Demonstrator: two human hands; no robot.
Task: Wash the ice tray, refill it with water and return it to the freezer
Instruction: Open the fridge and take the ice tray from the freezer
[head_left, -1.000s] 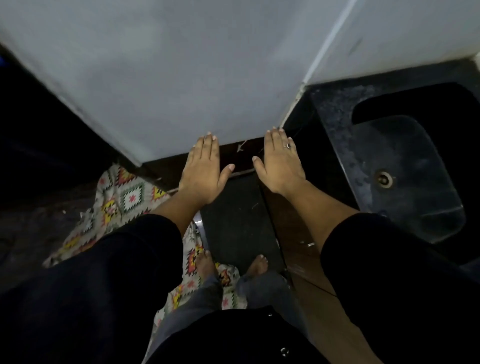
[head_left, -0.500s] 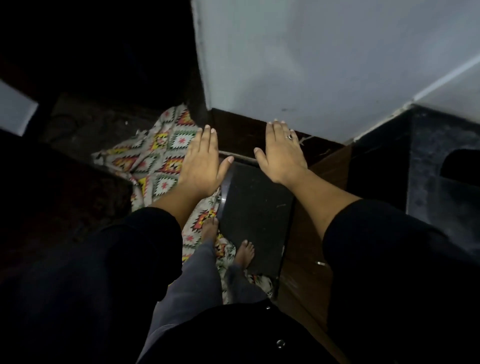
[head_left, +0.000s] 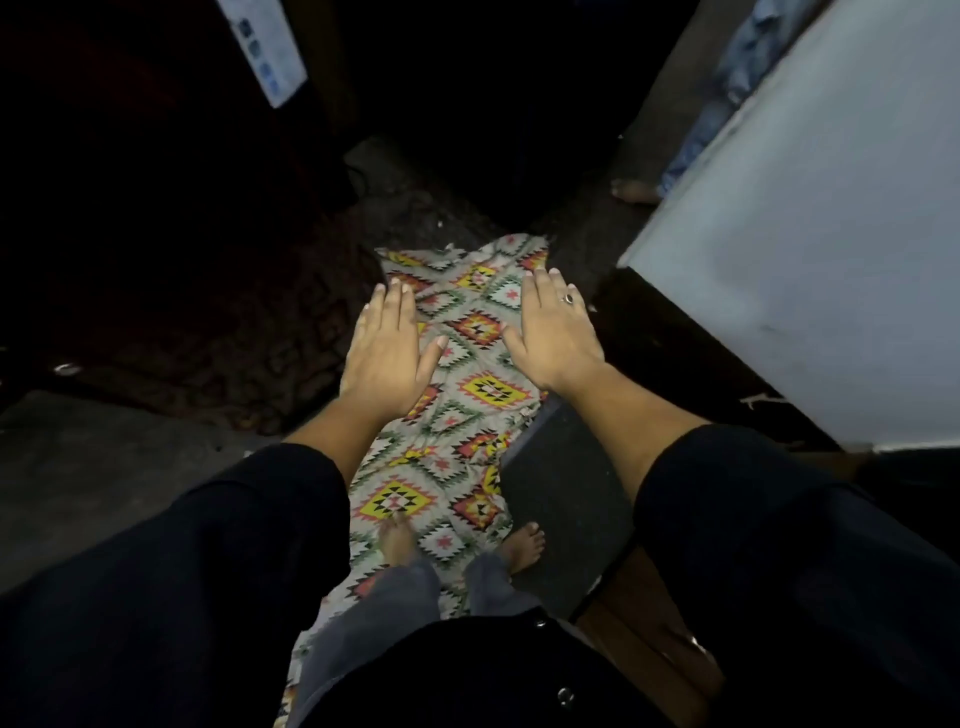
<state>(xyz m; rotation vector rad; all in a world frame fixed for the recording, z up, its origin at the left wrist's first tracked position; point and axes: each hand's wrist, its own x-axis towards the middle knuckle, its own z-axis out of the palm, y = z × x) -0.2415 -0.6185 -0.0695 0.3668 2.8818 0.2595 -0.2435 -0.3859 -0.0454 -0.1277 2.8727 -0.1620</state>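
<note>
1. The left hand (head_left: 387, 353) is hovering palm down over the left edge of a patterned cloth (head_left: 467, 410), its fingers lying straight and close together with the thumb spread to the right; it is holding nothing.
2. The right hand (head_left: 550, 332) is hovering palm down beside it, over the right edge of the cloth, fingers straight and together, thumb angling left toward the other thumb. It is wearing a ring (head_left: 568, 299) and gripping nothing.
3. The two hands are staying apart, with a strip of cloth showing between them.
4. Dark sleeves are covering both forearms, the left sleeve (head_left: 208, 545) and the right sleeve (head_left: 779, 519) filling the near corners.
5. The cloth is lying crumpled on the dark floor, running from near to far.
6. The person's left foot (head_left: 397, 540) is standing bare on the cloth, while the right foot (head_left: 527, 543) is resting at the edge of a black mat (head_left: 566, 493) just right of it.
7. A white flat-sided surface (head_left: 831, 234) is filling the far right.
8. Another person's bare foot (head_left: 634, 189) is showing beyond it, far and right.
9. Where the ice tray is sitting cannot be told from this view.
</note>
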